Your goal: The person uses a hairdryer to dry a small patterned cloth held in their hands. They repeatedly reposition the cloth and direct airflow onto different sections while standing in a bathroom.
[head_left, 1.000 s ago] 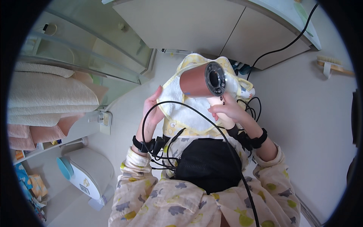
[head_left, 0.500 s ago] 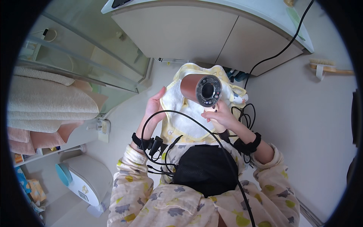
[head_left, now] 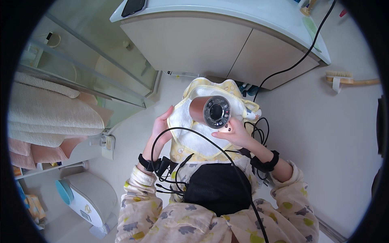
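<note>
My right hand (head_left: 238, 134) is wrapped round the pale handle of a copper-coloured hair dryer (head_left: 200, 109). Its barrel lies over the cloth, and the dark round end faces up and to the right. A white cloth with yellow patterned edging (head_left: 194, 139) is spread over my lap. At its left edge, my left hand (head_left: 163, 123) holds the cloth, the thumb side up along the border; some of its fingers are hidden under the fabric. A small rolled part of the cloth with a print sticks out at the right.
Black cables (head_left: 210, 139) loop across my forearms and the black pouch (head_left: 216, 188) at my waist. Ahead stands a beige cabinet (head_left: 190, 44) under a white counter. Towels (head_left: 52, 109) hang at the left above a toilet (head_left: 91, 198). A wooden brush (head_left: 344, 77) hangs on the right wall.
The hair dryer has shifted slightly left and down in the picture, with my right hand on it. My left hand stays at the cloth's edge. The whole view has tilted a little.
</note>
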### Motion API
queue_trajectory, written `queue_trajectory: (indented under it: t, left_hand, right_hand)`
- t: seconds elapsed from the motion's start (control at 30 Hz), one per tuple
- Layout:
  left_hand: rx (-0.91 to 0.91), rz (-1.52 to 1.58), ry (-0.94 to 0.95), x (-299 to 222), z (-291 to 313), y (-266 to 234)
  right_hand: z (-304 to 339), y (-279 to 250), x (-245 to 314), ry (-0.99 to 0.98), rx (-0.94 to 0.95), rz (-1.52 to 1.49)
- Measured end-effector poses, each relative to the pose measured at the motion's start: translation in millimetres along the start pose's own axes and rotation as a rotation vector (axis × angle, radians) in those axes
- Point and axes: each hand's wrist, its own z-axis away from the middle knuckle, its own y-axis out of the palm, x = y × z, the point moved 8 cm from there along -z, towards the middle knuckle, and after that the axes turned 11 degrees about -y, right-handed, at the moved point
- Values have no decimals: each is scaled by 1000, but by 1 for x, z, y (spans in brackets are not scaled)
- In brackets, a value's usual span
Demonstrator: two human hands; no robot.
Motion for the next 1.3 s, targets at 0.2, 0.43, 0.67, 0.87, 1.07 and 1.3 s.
queue_trajectory:
  t: [0.2,0.43,0.67,0.87,1.07,1.3]
  left_hand:
    - [-12,-15,36,-4,0,-7]
    - [-108,-84,111,-9,0,-22]
    - [-232,-217,195,-12,3,-25]
    - [-319,-294,256,-14,8,-30]
    - [-575,-284,213,-23,18,-58]
    - [-508,-305,236,-15,28,-41]
  right_hand:
    - [-1,8,-17,221,56,-20]
    - [-12,4,9,-17,-47,130]
    - [-3,17,-16,293,74,-136]
    - [-5,17,-14,237,65,-32]
    - [-5,13,2,94,42,161]
    - [-1,21,0,228,66,-188]
